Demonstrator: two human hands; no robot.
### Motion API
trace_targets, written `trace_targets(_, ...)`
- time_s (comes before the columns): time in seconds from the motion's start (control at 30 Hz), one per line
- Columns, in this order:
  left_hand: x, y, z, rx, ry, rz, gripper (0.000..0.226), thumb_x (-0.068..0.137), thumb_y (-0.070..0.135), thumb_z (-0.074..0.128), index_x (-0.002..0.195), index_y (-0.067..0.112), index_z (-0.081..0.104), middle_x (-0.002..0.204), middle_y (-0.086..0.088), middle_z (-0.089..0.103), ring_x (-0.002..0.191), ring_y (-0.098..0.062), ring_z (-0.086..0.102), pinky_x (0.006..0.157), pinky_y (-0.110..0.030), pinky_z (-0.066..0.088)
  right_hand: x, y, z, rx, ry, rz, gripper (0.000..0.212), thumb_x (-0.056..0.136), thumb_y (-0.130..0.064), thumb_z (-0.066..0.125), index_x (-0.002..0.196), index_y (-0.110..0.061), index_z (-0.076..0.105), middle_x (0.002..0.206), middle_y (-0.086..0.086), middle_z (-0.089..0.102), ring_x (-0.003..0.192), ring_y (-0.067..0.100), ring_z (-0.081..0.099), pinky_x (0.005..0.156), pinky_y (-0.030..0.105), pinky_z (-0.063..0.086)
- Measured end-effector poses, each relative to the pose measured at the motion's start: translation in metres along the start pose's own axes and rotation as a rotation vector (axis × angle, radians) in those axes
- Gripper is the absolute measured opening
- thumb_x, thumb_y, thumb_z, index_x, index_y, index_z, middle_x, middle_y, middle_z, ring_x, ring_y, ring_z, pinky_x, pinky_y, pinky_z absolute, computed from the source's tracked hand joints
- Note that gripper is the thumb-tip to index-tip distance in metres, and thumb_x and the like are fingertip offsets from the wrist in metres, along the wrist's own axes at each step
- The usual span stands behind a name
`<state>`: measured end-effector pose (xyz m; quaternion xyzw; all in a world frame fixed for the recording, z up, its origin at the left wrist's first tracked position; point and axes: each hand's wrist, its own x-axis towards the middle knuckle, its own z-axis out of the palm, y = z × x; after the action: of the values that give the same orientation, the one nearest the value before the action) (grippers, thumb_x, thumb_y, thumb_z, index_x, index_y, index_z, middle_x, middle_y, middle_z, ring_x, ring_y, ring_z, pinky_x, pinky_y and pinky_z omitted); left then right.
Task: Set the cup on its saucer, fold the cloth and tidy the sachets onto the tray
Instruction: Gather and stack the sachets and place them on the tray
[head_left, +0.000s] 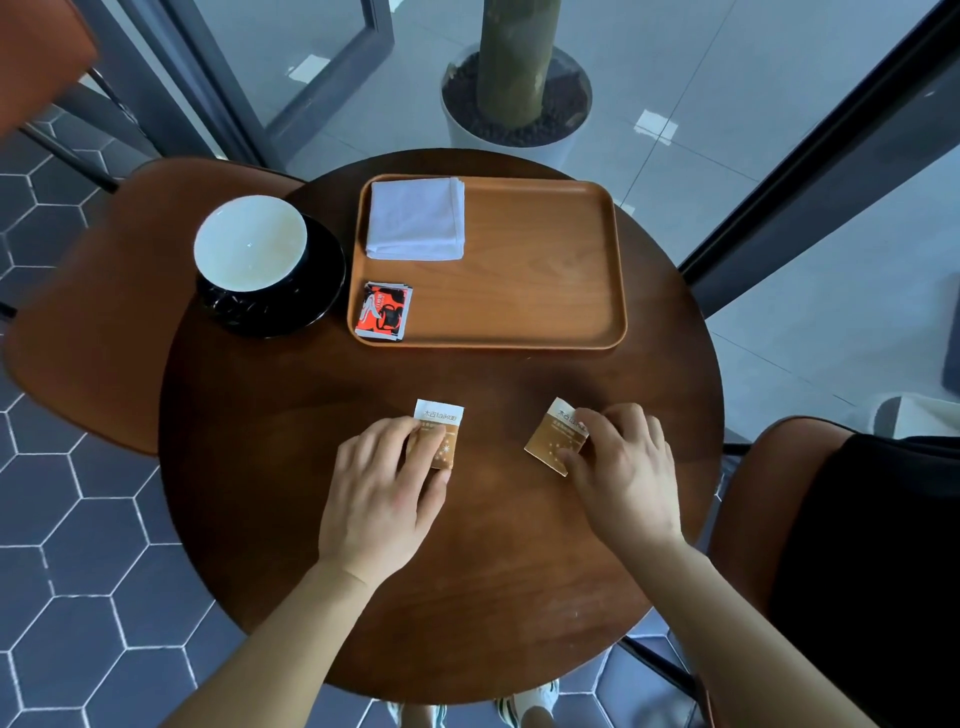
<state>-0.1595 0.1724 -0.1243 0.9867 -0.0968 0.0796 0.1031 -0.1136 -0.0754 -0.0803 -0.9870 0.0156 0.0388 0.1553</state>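
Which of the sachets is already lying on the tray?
The red-and-black sachets, stacked in the near-left corner of the wooden tray. The two brown-and-white sachets lie on the round table, each under one hand.

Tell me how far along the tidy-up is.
Done: cup sits on its saucer; folded cloth and red sachets lie on the tray. In hand: left hand and right hand each touch a brown sachet on the table. Left: moving both to the tray.
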Motion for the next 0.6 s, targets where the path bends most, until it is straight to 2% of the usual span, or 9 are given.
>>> trace_targets(0.1,0.000,0.000,0.000,0.006,0.002,0.004,0.040,0.098,0.036,0.048,0.132,0.017,0.057,0.127,-0.010,0.056,0.120,-0.031,0.052,0.095,-0.047,0.043,0.005,-0.001,-0.005,0.049,-0.069,0.012,0.043,0.078,-0.024,0.082,0.118,-0.022,0.069,0.115,0.006,0.057,0.105,0.032,0.053,0.087,0.046,0.046)
trace_targets(0.23,0.000,0.000,-0.001,0.016,0.000,0.006,0.041,0.097,0.034,0.048,0.133,0.017,0.057,0.126,-0.012,0.056,0.119,-0.031,0.052,0.094,-0.047,0.043,0.005,-0.008,-0.012,0.057,-0.146,-0.070,0.040,0.077,-0.017,0.082,0.114,-0.029,0.070,0.122,0.003,0.055,0.109,0.030,0.051,0.089,0.044,0.048)
trace_targets(0.4,-0.001,0.000,0.000,0.013,0.006,0.005,0.040,0.096,0.032,0.050,0.133,0.017,0.057,0.126,-0.013,0.057,0.119,-0.031,0.053,0.095,-0.048,0.044,-0.001,-0.009,-0.011,0.169,-0.099,-0.089,0.041,0.077,-0.001,0.079,0.111,-0.021,0.070,0.111,0.004,0.061,0.096,0.028,0.061,0.069,0.032,0.052)
trace_targets(0.47,-0.001,0.000,0.000,0.007,0.011,0.007,0.040,0.096,0.032,0.050,0.133,0.016,0.057,0.126,-0.013,0.057,0.119,-0.032,0.053,0.095,-0.048,0.045,-0.003,-0.008,-0.010,0.208,-0.097,-0.069,0.048,0.078,-0.002,0.079,0.121,-0.021,0.067,0.114,0.003,0.059,0.097,0.025,0.063,0.068,0.029,0.053)
trace_targets(0.53,0.000,0.000,0.000,0.003,0.021,0.007,0.040,0.096,0.030,0.050,0.132,0.016,0.058,0.125,-0.013,0.057,0.118,-0.032,0.053,0.094,-0.048,0.045,-0.002,-0.008,-0.010,0.217,-0.145,-0.042,0.062,0.082,-0.004,0.078,0.137,-0.021,0.058,0.120,0.001,0.056,0.104,0.021,0.062,0.073,0.030,0.056)
trace_targets(0.6,0.000,0.000,-0.001,0.001,0.024,0.007,0.040,0.095,0.029,0.050,0.132,0.016,0.058,0.124,-0.013,0.058,0.118,-0.032,0.053,0.094,-0.048,0.044,0.003,-0.009,-0.011,0.191,-0.236,-0.009,0.066,0.085,-0.006,0.074,0.144,-0.021,0.050,0.121,0.002,0.053,0.107,0.021,0.060,0.081,0.034,0.056)
